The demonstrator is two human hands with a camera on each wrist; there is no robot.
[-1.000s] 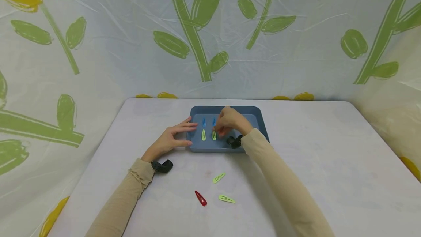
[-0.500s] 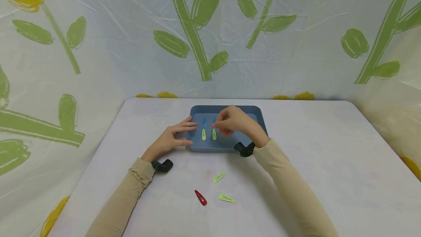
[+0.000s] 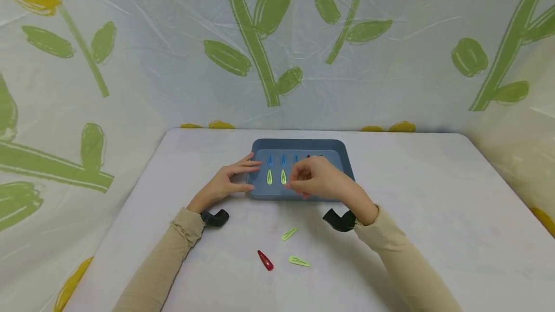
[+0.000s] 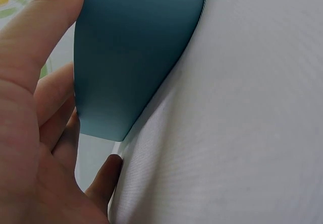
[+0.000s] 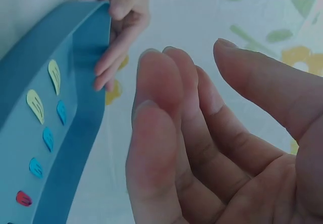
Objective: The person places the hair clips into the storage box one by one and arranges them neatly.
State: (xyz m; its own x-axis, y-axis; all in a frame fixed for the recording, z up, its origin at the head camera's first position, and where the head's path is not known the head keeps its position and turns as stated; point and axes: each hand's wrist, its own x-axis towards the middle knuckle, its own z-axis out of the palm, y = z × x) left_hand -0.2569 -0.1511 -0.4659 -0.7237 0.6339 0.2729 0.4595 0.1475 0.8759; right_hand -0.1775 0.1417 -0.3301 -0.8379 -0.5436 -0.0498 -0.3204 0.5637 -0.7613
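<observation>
My left hand (image 3: 228, 179) rests at the left end of a blue-grey tray (image 3: 299, 144), fingers straight over the rim and thumb by the front corner. Above the tray's right half hovers my right hand (image 3: 323, 177); in the right wrist view its loosely bent fingers (image 5: 154, 153) hold nothing, thumb apart. Inside the tray, blue snap hair clips (image 3: 284, 160) form a back row that continues with a red hair clip (image 5: 23, 199) and a dark one, partly hidden by the right hand. Two light green hair clips (image 3: 270, 177) lie before the blue ones.
On the white table (image 3: 433, 215), in front of the tray, lie two more light green hair clips (image 3: 299, 261) and a red hair clip (image 3: 265, 260). A flower-printed curtain (image 3: 173, 61) hangs behind the table and at its sides.
My right hand has drawn back toward me and to the right, uncovering more of the back row of clips. The left hand stays at the tray's left end.
</observation>
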